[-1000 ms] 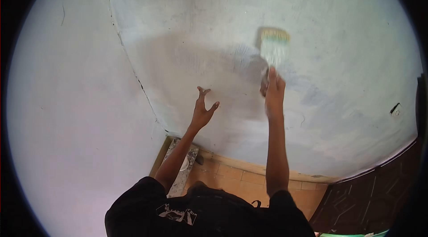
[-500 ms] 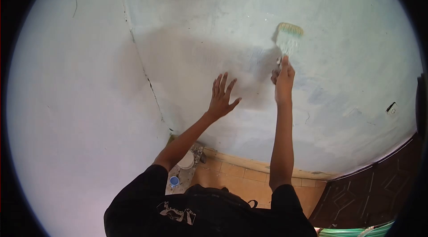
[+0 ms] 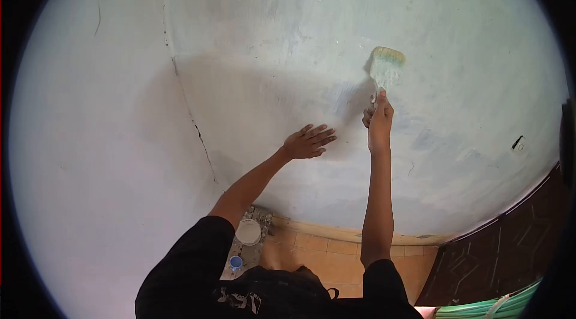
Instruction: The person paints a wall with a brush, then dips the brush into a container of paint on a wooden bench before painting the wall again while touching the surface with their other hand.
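Note:
A wide paintbrush (image 3: 387,67), its ferrule smeared with pale paint and its bristle tips yellowish, points upward against the wall (image 3: 288,25). My right hand (image 3: 379,121) is wrapped round its handle, the thumb lying along the front. The bristles meet the pale, unevenly coated wall. Lower and to the left, my left hand (image 3: 310,141) is flat at the wall with its fingers spread and nothing in it. Bluish patches show through the coating around the brush.
A crack (image 3: 195,124) runs down the wall corner on the left. Below stand a white bucket (image 3: 248,232) and a blue cup (image 3: 236,262) on a speckled surface. An orange tiled floor (image 3: 324,253), a socket (image 3: 518,143) and a dark carved panel (image 3: 498,253) lie lower right.
The brush in my right hand has come a little lower in view. My left hand has turned, its fingers now pointing right instead of up. The view has shifted slightly.

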`<state>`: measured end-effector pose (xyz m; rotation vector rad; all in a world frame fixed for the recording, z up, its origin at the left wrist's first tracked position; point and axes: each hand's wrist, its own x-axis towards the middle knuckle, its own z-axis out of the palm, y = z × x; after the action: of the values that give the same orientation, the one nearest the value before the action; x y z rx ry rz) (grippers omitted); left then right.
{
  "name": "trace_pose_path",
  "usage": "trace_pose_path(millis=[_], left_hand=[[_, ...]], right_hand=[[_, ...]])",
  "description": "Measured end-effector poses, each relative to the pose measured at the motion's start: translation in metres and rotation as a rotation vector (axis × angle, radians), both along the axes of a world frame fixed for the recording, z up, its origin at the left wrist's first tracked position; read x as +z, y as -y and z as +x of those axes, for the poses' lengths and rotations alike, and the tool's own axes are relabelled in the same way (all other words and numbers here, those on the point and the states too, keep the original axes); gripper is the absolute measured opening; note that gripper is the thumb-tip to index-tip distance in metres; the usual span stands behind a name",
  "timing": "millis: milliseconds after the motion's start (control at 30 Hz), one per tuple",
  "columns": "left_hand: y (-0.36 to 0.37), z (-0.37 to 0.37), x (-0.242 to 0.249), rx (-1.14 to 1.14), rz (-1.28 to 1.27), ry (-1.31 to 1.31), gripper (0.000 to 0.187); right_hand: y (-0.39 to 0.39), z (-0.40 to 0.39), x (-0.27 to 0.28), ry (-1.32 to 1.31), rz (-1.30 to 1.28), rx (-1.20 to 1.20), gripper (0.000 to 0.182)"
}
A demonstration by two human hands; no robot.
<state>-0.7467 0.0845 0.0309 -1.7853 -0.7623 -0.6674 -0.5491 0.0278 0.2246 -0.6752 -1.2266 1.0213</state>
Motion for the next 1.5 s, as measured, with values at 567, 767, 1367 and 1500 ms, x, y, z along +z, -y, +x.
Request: trace_pose_path(millis=[567,767,1367,1500], left_hand=[[0.039,-0.014,0.010,-0.131,-0.431,0.075,0.068],[0.066,-0.025,-0.004,-0.156,-0.475,0.260,0.071],[0.081,-0.026,0.125,-0.271,-0.264,0.700,0.072],[0.068,-0.025,0.248,-0.322,-0.066,0.687,0.066]], right_hand=[[0.001,-0.009,-0.043,0.044,-0.072,-0.076,0.042],[0.021,-0.010,-0.054,0.008,-0.070,-0.055,0.041],[0.015,-0.007,-0.010,0.012,-0.037,0.007,0.040],[0.008,-0.005,-0.040,0.080,-0.089,-0.056,0.042]])
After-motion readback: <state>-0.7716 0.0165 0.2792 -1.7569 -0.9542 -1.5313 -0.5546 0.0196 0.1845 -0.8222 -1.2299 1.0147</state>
